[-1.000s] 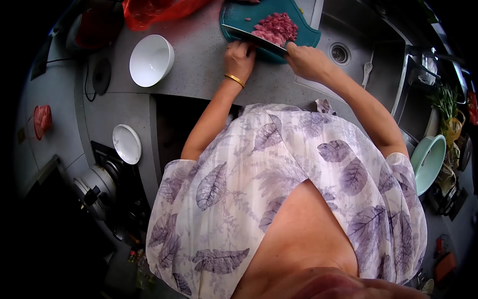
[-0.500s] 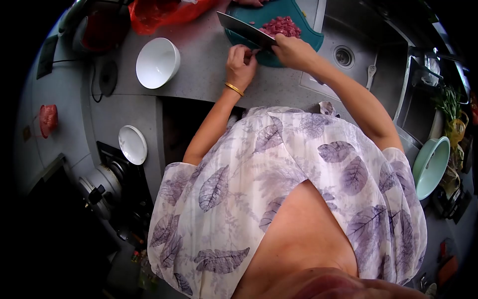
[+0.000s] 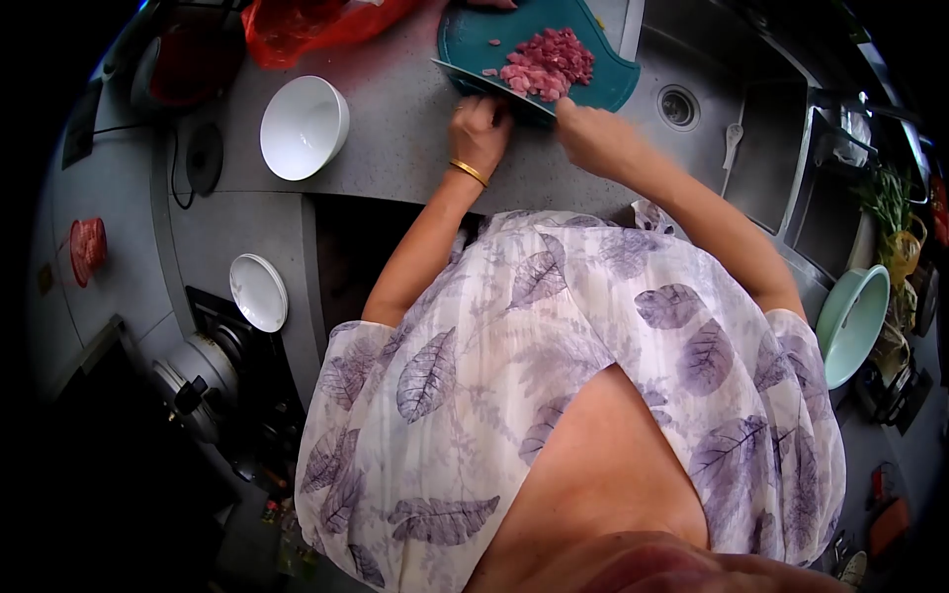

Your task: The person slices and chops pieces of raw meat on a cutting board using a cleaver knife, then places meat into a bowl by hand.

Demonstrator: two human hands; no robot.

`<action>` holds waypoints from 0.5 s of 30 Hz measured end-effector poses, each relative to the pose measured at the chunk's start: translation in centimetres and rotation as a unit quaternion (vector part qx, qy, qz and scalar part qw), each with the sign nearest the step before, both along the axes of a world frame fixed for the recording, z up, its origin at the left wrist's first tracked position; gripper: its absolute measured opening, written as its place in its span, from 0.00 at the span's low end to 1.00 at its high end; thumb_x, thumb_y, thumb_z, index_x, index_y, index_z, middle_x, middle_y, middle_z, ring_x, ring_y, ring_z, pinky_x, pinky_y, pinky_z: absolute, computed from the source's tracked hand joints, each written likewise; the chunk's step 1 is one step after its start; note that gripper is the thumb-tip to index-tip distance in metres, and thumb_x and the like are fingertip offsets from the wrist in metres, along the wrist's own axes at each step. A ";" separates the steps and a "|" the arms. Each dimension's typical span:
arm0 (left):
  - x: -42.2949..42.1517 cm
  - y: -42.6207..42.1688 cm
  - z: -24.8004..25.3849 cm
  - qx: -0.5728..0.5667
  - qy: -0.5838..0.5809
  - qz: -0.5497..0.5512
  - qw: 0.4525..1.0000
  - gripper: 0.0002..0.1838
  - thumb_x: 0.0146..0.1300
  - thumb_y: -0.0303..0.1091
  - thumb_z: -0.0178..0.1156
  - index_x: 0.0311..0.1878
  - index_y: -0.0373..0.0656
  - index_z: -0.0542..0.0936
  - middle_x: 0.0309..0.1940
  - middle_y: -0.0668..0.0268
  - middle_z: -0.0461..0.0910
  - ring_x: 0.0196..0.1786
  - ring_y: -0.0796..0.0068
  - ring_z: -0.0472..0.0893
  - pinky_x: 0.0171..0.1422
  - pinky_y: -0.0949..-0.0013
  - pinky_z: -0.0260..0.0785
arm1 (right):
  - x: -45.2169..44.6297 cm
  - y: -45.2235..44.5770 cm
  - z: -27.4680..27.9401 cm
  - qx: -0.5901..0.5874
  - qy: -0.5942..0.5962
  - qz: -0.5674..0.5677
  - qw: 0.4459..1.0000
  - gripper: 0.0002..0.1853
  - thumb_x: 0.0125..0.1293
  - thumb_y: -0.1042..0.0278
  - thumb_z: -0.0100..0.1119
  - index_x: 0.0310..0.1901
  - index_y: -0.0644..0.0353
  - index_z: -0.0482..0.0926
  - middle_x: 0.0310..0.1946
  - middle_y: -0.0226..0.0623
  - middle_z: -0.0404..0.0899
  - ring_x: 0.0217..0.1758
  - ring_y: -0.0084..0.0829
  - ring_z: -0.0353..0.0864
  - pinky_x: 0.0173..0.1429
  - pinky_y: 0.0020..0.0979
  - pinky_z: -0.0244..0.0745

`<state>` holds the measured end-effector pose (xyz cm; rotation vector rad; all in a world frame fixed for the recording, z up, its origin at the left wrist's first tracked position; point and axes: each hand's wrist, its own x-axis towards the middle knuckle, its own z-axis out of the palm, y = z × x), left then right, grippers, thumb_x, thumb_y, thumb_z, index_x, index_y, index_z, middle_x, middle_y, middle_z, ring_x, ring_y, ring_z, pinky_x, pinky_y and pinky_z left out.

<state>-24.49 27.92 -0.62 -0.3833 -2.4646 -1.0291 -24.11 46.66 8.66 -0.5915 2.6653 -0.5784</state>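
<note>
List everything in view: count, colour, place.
Cutting board: one, teal, beside sink
Diced meat: pile, pink, on board
Knife: one, dark, over board
Plastic bag: one, red, upper left
Bowl: one, white, on counter
Plates: stacked, uncountable, white, left
Pot: one, silvery, far left
Sink: one, grey, upper right
Spoon: one, white, at sink
Basin: one, green, right
Greens: bunch, green, far right
Other items: unclear, dark edges
Bracelet: one, gold, left wrist
Shirt: one, white-purple, worn
Left hand: one, by blade
Right hand: one, on knife

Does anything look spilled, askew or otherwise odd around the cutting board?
Nothing looks spilled or damaged there. Slightly untidy only: a couple of small meat scraps lie apart from the chopped pile, but on the teal board.
</note>
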 end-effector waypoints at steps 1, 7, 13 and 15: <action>0.1 0.0 0.0 -0.006 0.001 -0.002 1.000 0.05 0.47 0.24 0.62 0.29 0.42 0.78 0.26 0.59 0.78 0.32 0.54 0.77 0.37 0.59 0.71 | -0.4 -0.9 -0.4 -0.009 0.005 0.001 1.000 0.07 0.58 0.71 0.50 0.35 0.66 0.68 0.26 0.54 0.79 0.31 0.53 0.80 0.36 0.49 0.74; -0.4 0.4 1.4 0.062 -0.037 0.003 0.997 0.04 0.46 0.25 0.61 0.28 0.40 0.78 0.26 0.56 0.78 0.31 0.54 0.77 0.37 0.60 0.71 | -2.2 -2.4 -1.0 -0.054 0.054 -0.007 0.997 0.08 0.59 0.69 0.50 0.36 0.65 0.68 0.27 0.52 0.79 0.33 0.52 0.80 0.37 0.48 0.74; -3.7 0.3 2.0 0.064 -0.111 0.147 0.981 0.05 0.48 0.27 0.60 0.29 0.37 0.79 0.27 0.53 0.80 0.32 0.52 0.79 0.40 0.59 0.72 | -2.1 2.1 0.7 -0.030 0.059 -0.065 0.996 0.12 0.65 0.62 0.49 0.36 0.63 0.66 0.26 0.55 0.77 0.32 0.57 0.76 0.36 0.52 0.69; -4.8 0.9 2.0 0.053 -0.126 0.145 0.980 0.06 0.49 0.27 0.59 0.30 0.37 0.80 0.28 0.52 0.80 0.34 0.51 0.79 0.42 0.58 0.72 | -2.4 3.1 0.4 0.006 0.056 -0.093 0.994 0.12 0.64 0.62 0.49 0.36 0.63 0.66 0.26 0.54 0.78 0.33 0.56 0.78 0.37 0.52 0.71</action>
